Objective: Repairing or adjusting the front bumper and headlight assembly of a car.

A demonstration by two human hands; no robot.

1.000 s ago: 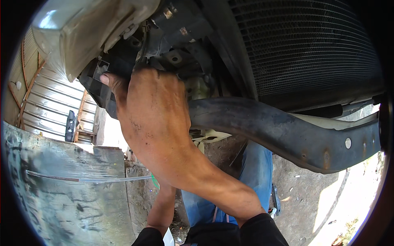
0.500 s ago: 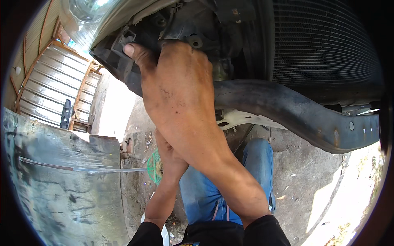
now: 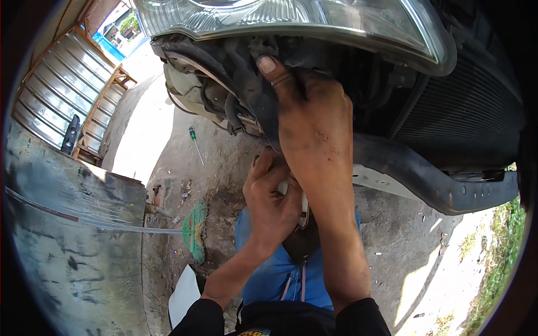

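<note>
Above me is a car's clear headlamp point(image 3: 291, 19). My right hand point(image 3: 314, 129) reaches up beneath it, thumb against dark parts point(image 3: 241, 78) of the front-end structure, other fingers bent and largely hidden. Lower and to its left, my left hand point(image 3: 269, 201) has curled fingers at the underside of that structure; what they grip is hidden behind them and the right hand. A curved dark metal beam point(image 3: 420, 179) runs rightward from behind my right wrist, below a radiator point(image 3: 454, 106).
A screwdriver point(image 3: 194, 140) with a green handle lies on the concrete ground point(image 3: 392, 252). A green broom point(image 3: 195, 232) rests by a weathered metal sheet point(image 3: 73, 263). Corrugated panels point(image 3: 61, 95) stand upper left; a white piece point(image 3: 182, 297) lies near my left forearm.
The view has shifted, bringing the headlamp and screwdriver into sight. My left hand has come up from behind the right forearm to show beside it. My right hand remains up among the dark parts.
</note>
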